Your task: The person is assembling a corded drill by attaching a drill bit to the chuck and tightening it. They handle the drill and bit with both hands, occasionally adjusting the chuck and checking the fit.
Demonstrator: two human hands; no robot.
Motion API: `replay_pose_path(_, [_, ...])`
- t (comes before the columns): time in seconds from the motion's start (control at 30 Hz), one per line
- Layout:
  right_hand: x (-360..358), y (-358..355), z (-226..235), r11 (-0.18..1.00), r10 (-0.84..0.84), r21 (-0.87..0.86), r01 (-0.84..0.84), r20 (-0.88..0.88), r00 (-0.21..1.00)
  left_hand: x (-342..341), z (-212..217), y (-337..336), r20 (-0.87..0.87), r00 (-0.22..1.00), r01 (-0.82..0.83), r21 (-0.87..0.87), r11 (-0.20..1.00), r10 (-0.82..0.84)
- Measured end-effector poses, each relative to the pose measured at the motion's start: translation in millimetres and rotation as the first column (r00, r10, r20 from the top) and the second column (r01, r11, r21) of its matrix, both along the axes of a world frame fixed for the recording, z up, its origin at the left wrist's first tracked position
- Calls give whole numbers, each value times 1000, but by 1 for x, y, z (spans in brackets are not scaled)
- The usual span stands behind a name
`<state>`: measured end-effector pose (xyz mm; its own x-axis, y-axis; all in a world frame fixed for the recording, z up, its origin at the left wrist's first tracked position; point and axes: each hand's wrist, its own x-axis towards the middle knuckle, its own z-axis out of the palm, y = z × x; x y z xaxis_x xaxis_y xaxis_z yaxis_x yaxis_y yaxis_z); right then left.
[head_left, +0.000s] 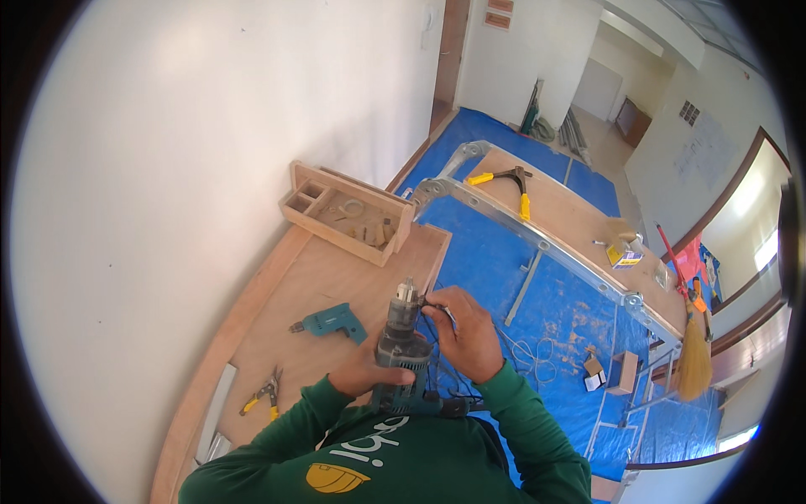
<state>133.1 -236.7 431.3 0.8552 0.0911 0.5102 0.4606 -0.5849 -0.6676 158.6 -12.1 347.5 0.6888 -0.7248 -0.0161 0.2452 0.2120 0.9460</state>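
This looks like a room under renovation: blue sheeting [474,244] covers the floor beside white walls [210,126], a toolbox [340,240] stands at the far end of the bench [285,290], a teal drill [333,321] lies near the held drill [403,349], and a yellow-handled tool [515,175] lies toward the far end of a plank [571,210].

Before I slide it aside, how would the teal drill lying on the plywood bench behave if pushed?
The teal drill would probably pivot rather than roll, since its grip juts from the body. It is likely heavier at the bulky housing than at the slim chuck. It may slide fairly easily, as the plywood bench looks flat.
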Motion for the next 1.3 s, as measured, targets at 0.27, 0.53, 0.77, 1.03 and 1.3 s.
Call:
replay_pose_path(0.27, [12,-11,18,871,259,-488,-52,367,893,11,11,0,-257,953,109,-204,973,-161])
replay_pose_path(0.53, [11,-30,-5,922,229,-378,-87,349,909,-10,32,-33,-97,995,0,-134,991,-13])
replay_pose_path(0.77, [-5,-8,-6,968,69,-250,-10,229,971,-24,37,-35,42,990,-134,18,991,133])
replay_pose_path(1.03, [-24,21,-12,904,-224,359,231,-62,973,-30,39,-47,-9,975,-223,-55,973,223])
replay_pose_path(1.3, [-64,4,59,699,107,612,370,-602,791,-38,73,-43,217,967,-156,80,984,136])
